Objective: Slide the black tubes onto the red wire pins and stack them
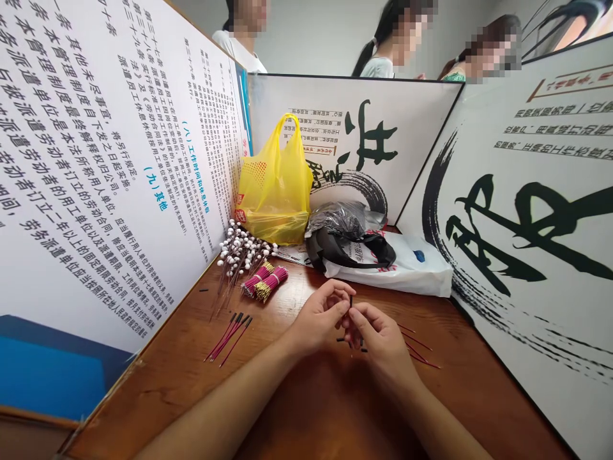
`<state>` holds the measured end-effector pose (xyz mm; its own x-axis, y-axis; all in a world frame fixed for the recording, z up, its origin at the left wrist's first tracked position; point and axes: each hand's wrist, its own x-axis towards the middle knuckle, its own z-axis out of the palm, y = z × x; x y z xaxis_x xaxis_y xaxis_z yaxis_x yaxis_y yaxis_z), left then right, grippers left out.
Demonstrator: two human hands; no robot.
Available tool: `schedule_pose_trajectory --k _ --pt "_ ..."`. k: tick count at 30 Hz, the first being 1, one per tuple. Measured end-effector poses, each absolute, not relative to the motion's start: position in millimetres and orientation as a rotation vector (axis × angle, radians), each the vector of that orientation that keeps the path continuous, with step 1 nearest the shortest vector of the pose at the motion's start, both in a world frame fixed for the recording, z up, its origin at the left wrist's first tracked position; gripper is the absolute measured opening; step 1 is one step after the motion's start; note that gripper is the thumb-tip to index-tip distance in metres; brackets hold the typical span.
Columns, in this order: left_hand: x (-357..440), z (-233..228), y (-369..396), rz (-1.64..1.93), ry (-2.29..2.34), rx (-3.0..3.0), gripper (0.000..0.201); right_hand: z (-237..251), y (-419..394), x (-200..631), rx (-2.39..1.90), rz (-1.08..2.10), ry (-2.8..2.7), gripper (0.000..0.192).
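I've got the left hand (pixel 325 313) and right hand (pixel 380 329) angled inward over the desk (pixel 306 421), fingers curled. Looks like they're both pinching a little black tube (pixel 351 299), upright between the fingertips.

Left hand (pixel 330 310) and right hand (pixel 380 332) meet over wooden table (pixel 167 383), fingertips pinching small black tube (pixel 351 300), roughly upright. Loose black pieces (pixel 364 349) just under hands. Pink sticks (pixel 416 352) poke out past right hand. Left side: black-ended pink sticks (pixel 228 335), two pink bundles (pixel 272 284), white-tipped stems (pixel 245 250). Behind: yellow bag (pixel 275 191), white package (pixel 421 265), black strap (pixel 330 251) on it. Three people (pixel 378 67) beyond partition (pixel 421 115), faces blurred.
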<state>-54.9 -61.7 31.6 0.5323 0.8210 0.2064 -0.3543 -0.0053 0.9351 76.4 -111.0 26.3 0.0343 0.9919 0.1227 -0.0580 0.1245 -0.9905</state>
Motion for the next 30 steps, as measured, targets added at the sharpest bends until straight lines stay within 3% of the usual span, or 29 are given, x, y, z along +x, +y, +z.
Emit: schedule_pose_trajectory --k 15,27,30 --pt "-50.6 30.8 -64.4 0.857 0.513 1.079 0.026 22.9 -108.2 77.3 -1.04 1.284 -1.104 0.037" --pt "-52.2 29.6 -62.2 0.875 0.528 1.036 0.017 26.4 -110.8 76.9 -1.119 1.197 -1.227 0.034" --pt "-53.0 31.1 -62.7 0.964 0.548 1.087 0.024 24.7 -110.1 77.1 -1.101 1.201 -1.217 0.033"
